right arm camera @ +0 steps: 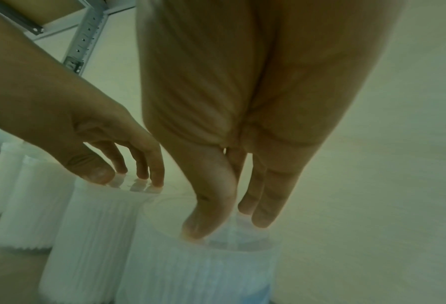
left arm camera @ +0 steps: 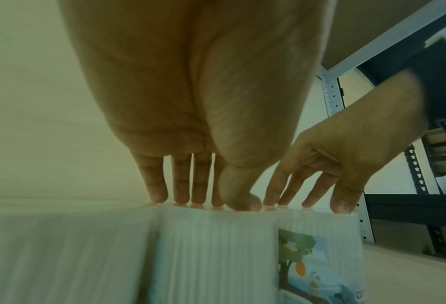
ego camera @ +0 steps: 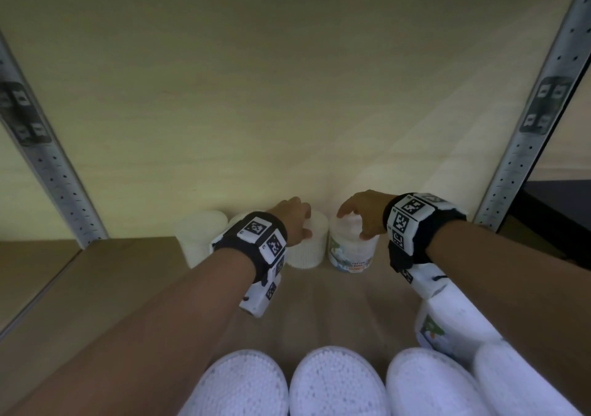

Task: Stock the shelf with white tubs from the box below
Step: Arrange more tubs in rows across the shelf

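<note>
reaching to the back of the light wooden shelf (ego camera: 96, 275), the left hand (ego camera: 292, 220) rests its straight fingertips (left arm camera: 159, 197) on the lid of a round white ribbed plastic tub (ego camera: 305, 249). just beside it, the right hand (ego camera: 364, 215) touches the top of a second white tub with a picture label (ego camera: 351, 249), fingers spread and straight. the label shows a tree and the word "cotton"; the rest is too blurry to read. two more white tubs (ego camera: 201, 239) stand to the left.
</note>
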Tool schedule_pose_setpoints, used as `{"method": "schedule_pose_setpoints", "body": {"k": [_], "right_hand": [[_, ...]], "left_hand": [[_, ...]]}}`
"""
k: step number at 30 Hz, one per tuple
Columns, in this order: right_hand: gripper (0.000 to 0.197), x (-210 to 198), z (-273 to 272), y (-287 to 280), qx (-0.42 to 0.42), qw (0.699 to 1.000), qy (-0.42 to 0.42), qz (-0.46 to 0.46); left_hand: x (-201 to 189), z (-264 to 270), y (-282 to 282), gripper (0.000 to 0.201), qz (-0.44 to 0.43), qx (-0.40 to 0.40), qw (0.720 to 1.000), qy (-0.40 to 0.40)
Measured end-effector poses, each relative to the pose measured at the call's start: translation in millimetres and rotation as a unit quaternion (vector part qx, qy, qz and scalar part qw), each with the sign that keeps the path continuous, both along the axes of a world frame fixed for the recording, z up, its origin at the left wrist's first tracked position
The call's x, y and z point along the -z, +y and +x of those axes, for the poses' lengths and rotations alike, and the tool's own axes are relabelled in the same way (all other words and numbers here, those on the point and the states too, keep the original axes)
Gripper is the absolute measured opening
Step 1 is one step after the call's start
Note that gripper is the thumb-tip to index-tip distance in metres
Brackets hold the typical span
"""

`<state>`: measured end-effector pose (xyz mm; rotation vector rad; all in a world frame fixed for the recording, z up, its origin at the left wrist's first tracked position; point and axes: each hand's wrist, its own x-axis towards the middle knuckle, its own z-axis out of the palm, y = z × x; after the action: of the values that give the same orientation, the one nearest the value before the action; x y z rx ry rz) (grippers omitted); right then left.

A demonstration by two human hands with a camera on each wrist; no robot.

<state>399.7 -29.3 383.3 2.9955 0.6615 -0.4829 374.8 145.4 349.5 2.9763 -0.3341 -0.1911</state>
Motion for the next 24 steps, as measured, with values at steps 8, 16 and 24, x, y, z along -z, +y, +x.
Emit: {"method": "schedule_pose_setpoints", "body": {"k": [8, 16, 24], "right_hand": [[0.067, 0, 0, 1, 0.002, 1.0, 0.002, -0.002], [0.066, 0, -1, 4, 0.004, 1.0, -0.001, -0.014], [0.063, 1, -1, 4, 0.003, 1.0, -0.003, -0.008]], "left_hand": [[-10, 3, 5, 0.049, -0.017, 0.026, 0.999, 0.045], [-14, -1, 10, 0.066, -0.1, 0.071, 0.99, 0.064], [2, 4, -4, 0.059, -0.01, -0.033, 0.999, -0.03]]}}
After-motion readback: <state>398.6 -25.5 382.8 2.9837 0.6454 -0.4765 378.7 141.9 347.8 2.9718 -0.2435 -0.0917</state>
